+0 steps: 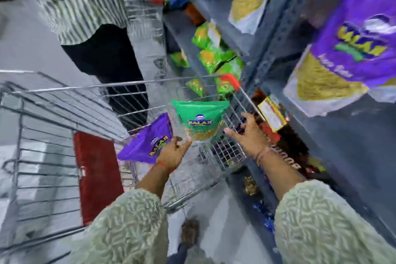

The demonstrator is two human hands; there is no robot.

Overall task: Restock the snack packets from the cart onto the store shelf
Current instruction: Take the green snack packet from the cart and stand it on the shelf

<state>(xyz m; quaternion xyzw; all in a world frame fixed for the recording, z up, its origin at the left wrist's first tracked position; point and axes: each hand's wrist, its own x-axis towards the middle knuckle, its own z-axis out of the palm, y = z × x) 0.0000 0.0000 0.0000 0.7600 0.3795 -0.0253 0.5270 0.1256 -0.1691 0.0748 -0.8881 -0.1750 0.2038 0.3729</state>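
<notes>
**Two packets up over the cart, shelf waiting on the right**

Blurry picture, but the action is clear enough. The left hand [174,152] is over the near corner of the wire cart [70,100], and its fingers are closed around the lower edge of a purple packet [147,141], which tilts away to the left. Right beside it, a green packet [200,119] stands upright in the air above the cart's rim; the left fingertips reach its bottom edge, though whether they actually grip it I cannot tell through the smear.

Over on the other side, the right hand [249,133] is spread wide, fingers fanned and holding nothing, just beside the green packet and close to the cart's right rail with its red corner cap [231,80].

The grey store shelf [285,34] runs up the right side. It carries more snack packets: small green ones [214,55] on a lower tier beyond the cart, and a big purple bag [351,53] hanging near the camera.

A red panel [96,176] sits on the cart's near end. Another person in a striped top [72,0] stands beyond the cart.
</notes>
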